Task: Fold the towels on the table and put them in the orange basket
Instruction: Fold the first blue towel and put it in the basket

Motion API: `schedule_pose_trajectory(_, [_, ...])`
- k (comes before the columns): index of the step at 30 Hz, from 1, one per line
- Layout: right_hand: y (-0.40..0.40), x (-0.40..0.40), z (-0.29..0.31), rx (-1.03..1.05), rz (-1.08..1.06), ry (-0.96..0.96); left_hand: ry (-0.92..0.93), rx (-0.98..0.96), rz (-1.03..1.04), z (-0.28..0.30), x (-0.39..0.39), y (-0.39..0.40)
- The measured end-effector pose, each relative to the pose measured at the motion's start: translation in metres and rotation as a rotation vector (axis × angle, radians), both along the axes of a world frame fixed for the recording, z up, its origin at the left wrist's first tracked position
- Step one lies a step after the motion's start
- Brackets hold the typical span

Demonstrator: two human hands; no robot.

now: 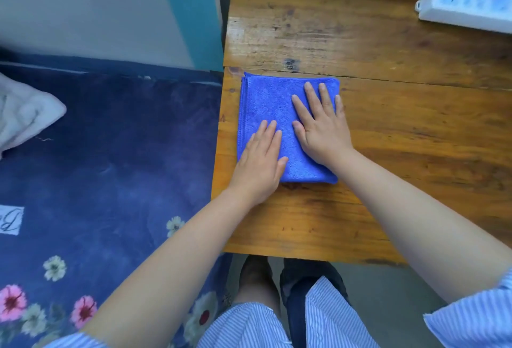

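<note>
A blue towel (266, 101) lies folded into a rough square near the left edge of the wooden table (388, 115). My left hand (260, 159) rests flat on its near left part, fingers spread. My right hand (321, 123) presses flat on its right half, fingers apart and pointing away from me. Neither hand grips the cloth. No orange basket is in view.
A white power strip (468, 5) lies at the table's far right. Left of the table is a bed with a dark blue flowered cover (110, 154) and a white cloth (25, 115) bunched at its left edge. My legs show below the table's front edge.
</note>
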State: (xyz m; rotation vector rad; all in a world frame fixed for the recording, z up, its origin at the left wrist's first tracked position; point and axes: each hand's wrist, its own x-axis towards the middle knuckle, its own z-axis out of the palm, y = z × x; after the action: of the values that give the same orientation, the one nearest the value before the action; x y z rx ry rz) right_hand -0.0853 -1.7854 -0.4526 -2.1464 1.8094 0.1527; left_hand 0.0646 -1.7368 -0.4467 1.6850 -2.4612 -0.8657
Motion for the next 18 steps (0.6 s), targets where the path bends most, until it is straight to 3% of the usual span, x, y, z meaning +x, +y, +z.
schedule_pose_trajectory(2, [0.014,-0.004,0.0,-0.055,0.077,0.036,-0.145,0.05,-0.064,-0.009,0.004,-0.001])
schedule_pose_trajectory(9, [0.096,-0.046,-0.014,-0.142,0.22,0.046,-0.174,-0.079,-0.125,-0.021,0.02,-0.004])
schedule_pose_trajectory(11, [0.106,-0.055,-0.015,-0.273,0.281,0.028,-0.206,-0.141,-0.189,-0.02,0.023,-0.006])
schedule_pose_trajectory(14, [0.11,-0.057,-0.011,-0.482,0.314,-0.121,-0.053,-0.341,-0.252,-0.026,0.032,-0.004])
schedule_pose_trajectory(16, [0.107,-0.053,-0.01,-0.525,0.308,-0.155,0.121,-0.423,-0.211,-0.028,0.033,0.003])
schedule_pose_trajectory(18, [0.104,-0.05,-0.013,-0.499,0.308,-0.134,0.163,-0.453,-0.225,-0.03,0.032,0.013])
